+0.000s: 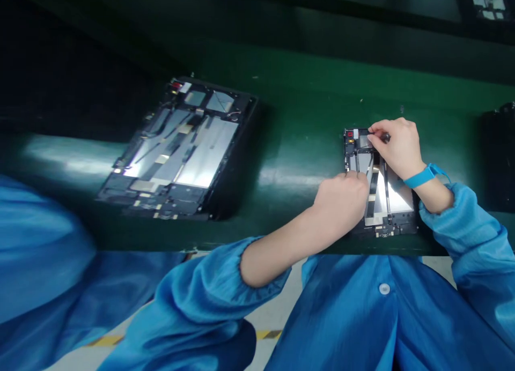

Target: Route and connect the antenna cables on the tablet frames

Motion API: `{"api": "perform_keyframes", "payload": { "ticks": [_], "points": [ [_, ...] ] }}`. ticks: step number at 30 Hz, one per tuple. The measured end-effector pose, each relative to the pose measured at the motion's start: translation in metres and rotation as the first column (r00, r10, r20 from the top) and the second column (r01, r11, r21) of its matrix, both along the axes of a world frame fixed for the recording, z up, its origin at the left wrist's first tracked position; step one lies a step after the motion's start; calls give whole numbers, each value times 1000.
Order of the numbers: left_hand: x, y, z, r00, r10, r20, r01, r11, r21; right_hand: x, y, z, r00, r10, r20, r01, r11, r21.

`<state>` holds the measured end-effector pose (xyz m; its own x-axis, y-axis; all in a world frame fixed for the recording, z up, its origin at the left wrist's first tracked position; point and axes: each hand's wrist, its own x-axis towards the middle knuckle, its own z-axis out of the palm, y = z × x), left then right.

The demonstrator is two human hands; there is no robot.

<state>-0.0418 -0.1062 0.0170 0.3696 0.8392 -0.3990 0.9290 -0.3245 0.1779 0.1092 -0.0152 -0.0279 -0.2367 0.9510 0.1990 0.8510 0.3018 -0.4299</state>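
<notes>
On the green work surface in front of me lies an opened tablet-like device [396,197], its silver plates, dark cables and small boards exposed. My left hand [341,202] is closed and rests over the device's left side; its fingertips are turned away, so I cannot make out what they grip, if anything. With thumb and index finger close together, my right hand [396,143] pinches at the device's upper edge, beside a small grey plate. Whatever sits between those fingertips is too small to name. A blue band circles my right wrist.
Further left, a stack of similar opened devices [181,146] stands on the green surface [298,119]. A dark object [501,156] is at the right edge. Another device [486,1] shows at the top right. A blue-clad person [36,253] is close on the left.
</notes>
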Motion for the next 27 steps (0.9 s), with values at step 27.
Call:
{"api": "perform_keyframes", "payload": {
  "ticks": [27],
  "points": [
    [-68, 73, -50, 447, 498, 743, -205, 865, -457, 20, -44, 2, 968, 46, -248, -65, 995, -69]
  ]
}}
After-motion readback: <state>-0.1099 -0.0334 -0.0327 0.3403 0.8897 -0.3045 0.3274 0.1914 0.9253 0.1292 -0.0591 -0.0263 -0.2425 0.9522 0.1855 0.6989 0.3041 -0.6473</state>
